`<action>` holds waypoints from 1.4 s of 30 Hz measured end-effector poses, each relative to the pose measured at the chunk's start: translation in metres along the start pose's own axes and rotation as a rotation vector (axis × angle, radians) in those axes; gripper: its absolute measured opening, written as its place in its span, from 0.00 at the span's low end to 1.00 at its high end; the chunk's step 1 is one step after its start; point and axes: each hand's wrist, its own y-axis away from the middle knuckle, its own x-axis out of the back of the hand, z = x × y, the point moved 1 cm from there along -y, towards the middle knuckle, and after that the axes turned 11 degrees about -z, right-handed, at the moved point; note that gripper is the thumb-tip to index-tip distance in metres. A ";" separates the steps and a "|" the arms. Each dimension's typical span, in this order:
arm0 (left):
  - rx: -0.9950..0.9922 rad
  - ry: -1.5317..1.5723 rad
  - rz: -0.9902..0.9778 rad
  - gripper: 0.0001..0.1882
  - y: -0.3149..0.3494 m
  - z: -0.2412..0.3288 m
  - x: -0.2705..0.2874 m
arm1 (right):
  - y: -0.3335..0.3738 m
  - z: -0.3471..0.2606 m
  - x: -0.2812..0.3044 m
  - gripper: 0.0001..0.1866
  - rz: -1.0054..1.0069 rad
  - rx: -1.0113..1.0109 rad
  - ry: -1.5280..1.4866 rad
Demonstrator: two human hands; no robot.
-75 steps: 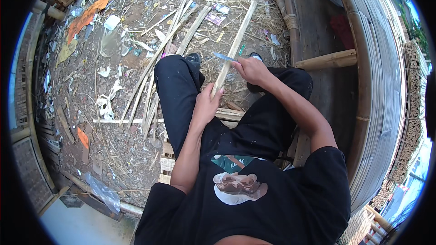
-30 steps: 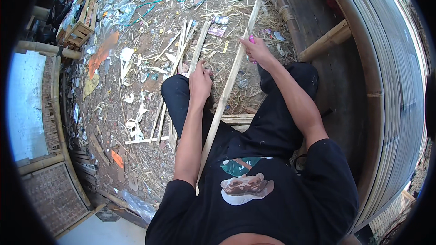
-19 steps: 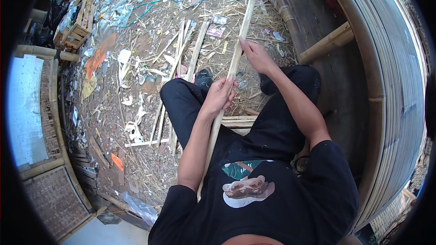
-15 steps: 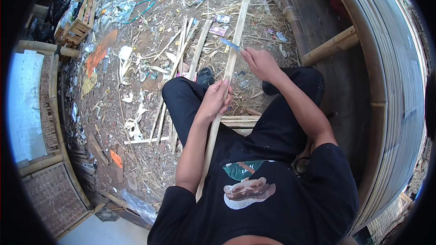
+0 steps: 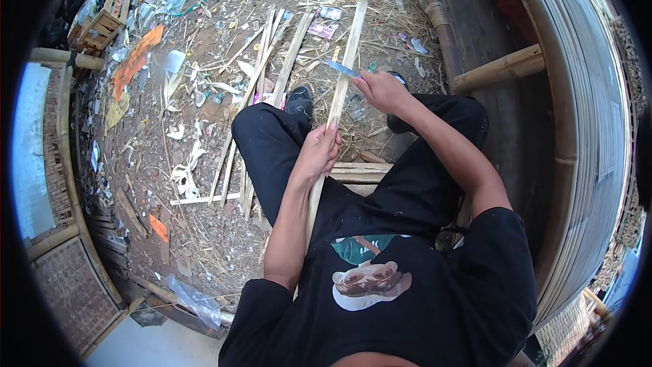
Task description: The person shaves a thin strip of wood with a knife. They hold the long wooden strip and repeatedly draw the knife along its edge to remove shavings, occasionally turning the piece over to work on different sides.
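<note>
A long pale bamboo strip [image 5: 348, 54] runs from beside my body, between my knees, out over the ground ahead. My left hand [image 5: 318, 151] is wrapped round it near my left knee. In my right hand [image 5: 384, 92] is a knife [image 5: 341, 68], its handle hidden in the closed fingers. The bluish blade lies across the strip, a little farther out than my left hand; whether it cuts into the surface I cannot tell. The strip's near end passes behind my left forearm.
Several more strips [image 5: 293, 54] lie on the littered ground beyond my left knee. A wooden crate [image 5: 105, 10] stands far left, a bamboo frame with woven panels [image 5: 78, 282] at the left. On my right is a bamboo bench [image 5: 499, 71]. Short wood pieces [image 5: 360, 173] lie between my legs.
The view has shifted slightly, so the ground things appear farther left. The knife has moved a little nearer along the strip. Both hands keep their grips.
</note>
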 end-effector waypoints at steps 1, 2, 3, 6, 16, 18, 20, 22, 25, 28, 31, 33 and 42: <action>0.002 0.005 -0.002 0.20 0.002 0.000 0.001 | -0.006 0.005 0.004 0.21 -0.003 -0.084 -0.013; 0.005 0.009 -0.004 0.20 0.003 0.000 0.002 | -0.008 0.007 0.006 0.21 -0.003 -0.086 -0.011; 0.004 0.009 -0.005 0.20 0.003 0.000 0.003 | -0.011 0.004 0.010 0.21 0.010 -0.071 -0.084; 0.009 0.077 -0.026 0.20 0.004 0.000 0.006 | 0.001 -0.011 -0.002 0.21 -0.031 -0.010 -0.135; -0.012 0.092 -0.049 0.19 0.007 0.000 0.010 | -0.008 0.001 -0.005 0.21 0.016 -0.011 -0.172; 0.003 0.088 -0.037 0.19 0.007 -0.002 0.010 | 0.007 -0.013 -0.016 0.22 -0.050 0.123 -0.157; -0.002 0.041 -0.009 0.19 0.007 -0.002 0.005 | 0.004 -0.008 -0.006 0.23 -0.143 0.021 -0.103; -0.007 -0.014 0.011 0.19 0.005 -0.002 0.004 | -0.007 0.001 0.006 0.23 -0.063 -0.065 -0.108; -0.016 -0.028 0.015 0.19 0.001 -0.003 0.008 | 0.003 -0.007 -0.006 0.24 -0.116 -0.042 -0.087; -0.003 -0.048 0.024 0.19 0.000 -0.005 0.004 | 0.016 -0.019 -0.018 0.25 -0.159 0.016 -0.094; -0.007 -0.087 0.052 0.18 -0.001 -0.004 0.003 | -0.003 -0.006 0.000 0.25 -0.109 -0.094 -0.107; -0.006 -0.080 0.049 0.18 -0.003 -0.006 0.004 | -0.004 -0.007 0.000 0.26 -0.113 -0.096 -0.146; -0.003 -0.126 0.058 0.17 -0.004 -0.005 0.005 | -0.004 0.005 -0.004 0.27 -0.126 -0.100 -0.122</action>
